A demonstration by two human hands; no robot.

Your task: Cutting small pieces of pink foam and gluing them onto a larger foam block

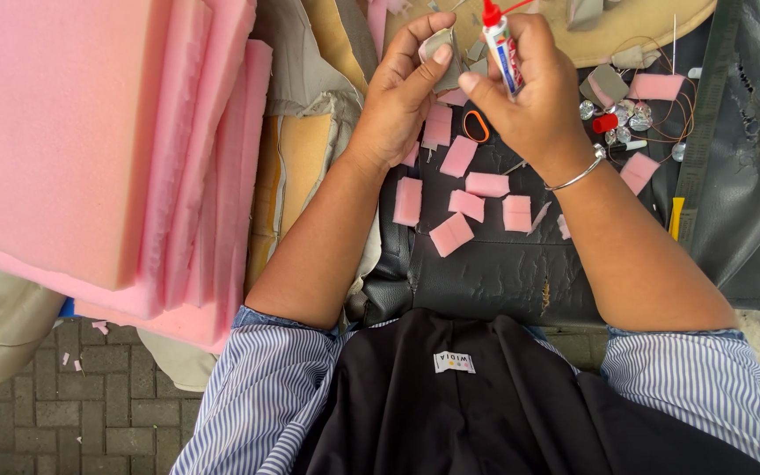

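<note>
Holding a small grey piece [437, 42] between thumb and fingers, the left hand [402, 88] is closed on it at the top of the view. The right hand [529, 88] is just beside it, clamped around a small glue tube [503, 53] with a red cap, which stands nearly upright in the fist. A thin metal bangle [578, 173] sits on the right wrist.

Below the hands lies a black leather sheet [494, 273], creased and cracked, and on it many small pink foam squares [451, 234] are scattered (some touching, some apart). An orange ring [476, 127] lies among them, under the hands. To the right there are shiny round buttons [631, 113] and a small red cap [606, 122] with thin thread around. At the left a thick stack of pink foam slabs [107, 149] leans over the brick floor [63, 413].
</note>
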